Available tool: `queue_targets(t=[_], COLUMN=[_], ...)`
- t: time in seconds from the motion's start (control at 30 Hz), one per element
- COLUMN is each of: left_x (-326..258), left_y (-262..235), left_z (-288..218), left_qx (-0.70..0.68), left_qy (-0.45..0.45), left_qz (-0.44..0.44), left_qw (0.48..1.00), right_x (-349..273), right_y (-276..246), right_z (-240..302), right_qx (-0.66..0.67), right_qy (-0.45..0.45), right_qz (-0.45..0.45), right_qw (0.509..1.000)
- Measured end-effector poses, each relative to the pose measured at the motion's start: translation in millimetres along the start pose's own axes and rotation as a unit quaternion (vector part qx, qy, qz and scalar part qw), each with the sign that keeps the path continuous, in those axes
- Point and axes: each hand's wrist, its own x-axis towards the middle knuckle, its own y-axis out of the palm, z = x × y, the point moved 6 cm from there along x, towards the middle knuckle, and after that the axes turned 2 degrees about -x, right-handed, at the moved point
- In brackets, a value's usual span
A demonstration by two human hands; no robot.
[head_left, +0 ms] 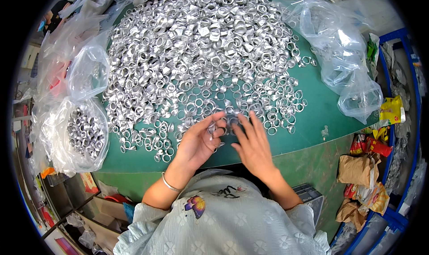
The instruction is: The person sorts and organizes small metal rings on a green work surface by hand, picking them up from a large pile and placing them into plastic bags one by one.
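A large heap of silver-coloured metal rings (196,40) covers much of the green table (313,116) and thins out into loose rings towards its near edge. My left hand (195,144), with a bangle on the wrist, is turned partly palm up there, its fingers curled round a few rings (213,129). Close on its right, my right hand (255,148) reaches over the near rings with fingers stretched and apart. Its fingertips are slightly blurred, and I see nothing held in it. Some rings under both hands are hidden.
A clear plastic bag (49,134) holding many rings stands at the table's left edge. More clear plastic bags (337,45) lie along the right side. Beyond that edge, snack packets (373,145) and brown paper bags (357,169) sit by a blue-framed rack (413,72).
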Motion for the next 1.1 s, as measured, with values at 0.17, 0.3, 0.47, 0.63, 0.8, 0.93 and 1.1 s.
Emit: queue_targets(t=[0.17,0.3,0.47,0.63,0.8,0.93,1.1], left_x=[0.8,1.2,0.6,-12.5,-9.6,-11.1,-0.5], left_y=[30.1,39.1,35.2,21.9,43.0,47.5,68.0], left_z=[-0.9,4.2,8.4,-12.5,-31.3,-25.8,5.6], left_qx=[-0.124,-0.089,-0.044,0.390,0.826,0.865,0.840], left_qy=[0.007,0.009,0.007,0.149,0.400,0.384,0.401], left_qz=[-0.006,0.027,0.005,-0.122,-0.114,-0.119,-0.047], left_qw=[0.992,0.996,0.999,0.900,0.380,0.302,0.363], right_x=[-9.5,-7.4,-4.9,-13.7,-32.4,-40.4,-7.8], right_y=[-15.7,-41.6,-40.2,-47.8,-63.7,-70.8,-60.3], right_z=[-15.0,-36.7,-32.2,-52.0,-77.1,-89.9,-65.5], right_qx=[0.087,0.085,0.152,0.070,0.023,-0.003,-0.040], right_qy=[0.011,0.085,0.074,0.128,0.190,0.210,0.122], right_qz=[-0.150,-0.237,-0.200,-0.231,-0.256,-0.203,-0.162], right_qw=[0.985,0.964,0.965,0.962,0.948,0.956,0.978])
